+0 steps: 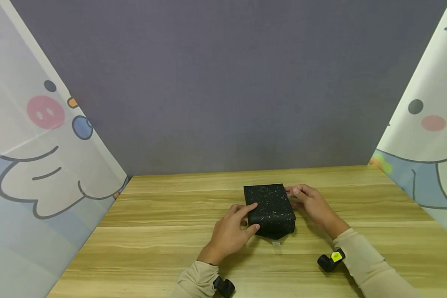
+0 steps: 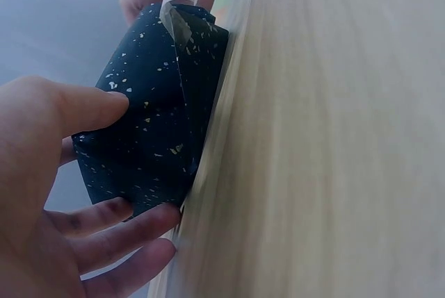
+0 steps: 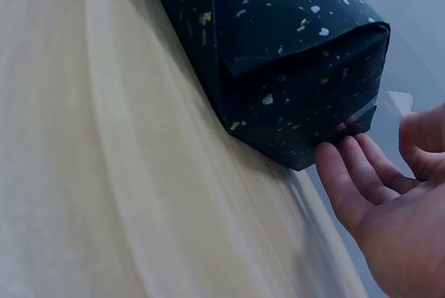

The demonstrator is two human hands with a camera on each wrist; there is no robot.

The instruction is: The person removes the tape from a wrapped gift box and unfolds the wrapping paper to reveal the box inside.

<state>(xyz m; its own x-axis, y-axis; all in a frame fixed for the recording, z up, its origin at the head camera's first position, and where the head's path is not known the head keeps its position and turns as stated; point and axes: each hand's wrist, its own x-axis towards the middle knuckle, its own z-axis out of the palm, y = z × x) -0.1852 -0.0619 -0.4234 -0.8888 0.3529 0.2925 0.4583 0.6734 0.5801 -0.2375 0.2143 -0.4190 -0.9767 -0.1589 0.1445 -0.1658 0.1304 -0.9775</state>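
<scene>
A box wrapped in black paper with pale specks (image 1: 270,205) lies on the wooden table. My left hand (image 1: 231,231) grips its left end, with one fingertip on the top and the thumb by the near edge. In the left wrist view the fingers (image 2: 149,225) spread along that end. At the opposite end, my right hand (image 1: 313,205) pinches a strip of clear tape (image 3: 400,102) between thumb and index finger. Its other fingertips (image 3: 330,155) touch the folded paper there. A whitish tab (image 1: 276,243) sticks out below the near edge of the box.
The light wooden table (image 1: 152,223) runs back to a grey panel (image 1: 223,91). Cartoon-printed sheets stand at the left (image 1: 30,174) and right (image 1: 428,165). Each wrist wears a small black camera (image 1: 329,263).
</scene>
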